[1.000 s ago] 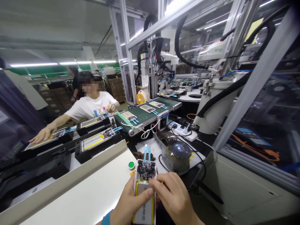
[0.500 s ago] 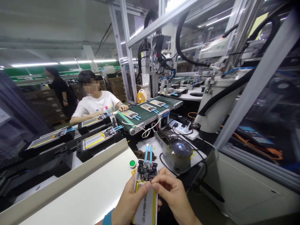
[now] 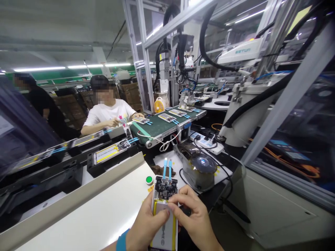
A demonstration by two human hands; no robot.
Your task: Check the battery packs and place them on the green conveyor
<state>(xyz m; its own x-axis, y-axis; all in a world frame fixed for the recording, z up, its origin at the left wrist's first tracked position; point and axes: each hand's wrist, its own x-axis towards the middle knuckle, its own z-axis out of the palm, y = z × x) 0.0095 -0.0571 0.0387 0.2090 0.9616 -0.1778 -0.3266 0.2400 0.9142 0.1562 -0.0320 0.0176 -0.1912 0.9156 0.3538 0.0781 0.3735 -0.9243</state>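
My left hand [image 3: 148, 219] is wrapped round an open power bank unit [image 3: 164, 223], held upright and tilted toward me. Its white tray carries a yellow-edged battery below a black circuit board [image 3: 165, 186]. Two light-blue flat cables [image 3: 167, 169] stick up from the board's top edge. The thumb and index finger of my right hand [image 3: 192, 212] are pinched together where the board meets the battery. Whatever lies between those fingertips is too small to make out.
A white work surface [image 3: 86, 216] with a green button [image 3: 149, 180] is at left. Behind it, black fixtures [image 3: 91, 167] carry similar units. A co-worker [image 3: 110, 111] sits by the green conveyor belt [image 3: 154, 130]. A tape dispenser [image 3: 201, 170], power strip [image 3: 206, 143] and framed robot machine stand right.
My left thumb has eased slightly down from the board's edge; my right hand keeps its pinch. Units on the belt have shifted farther away, and fixtures slid left. A person in black moved left.
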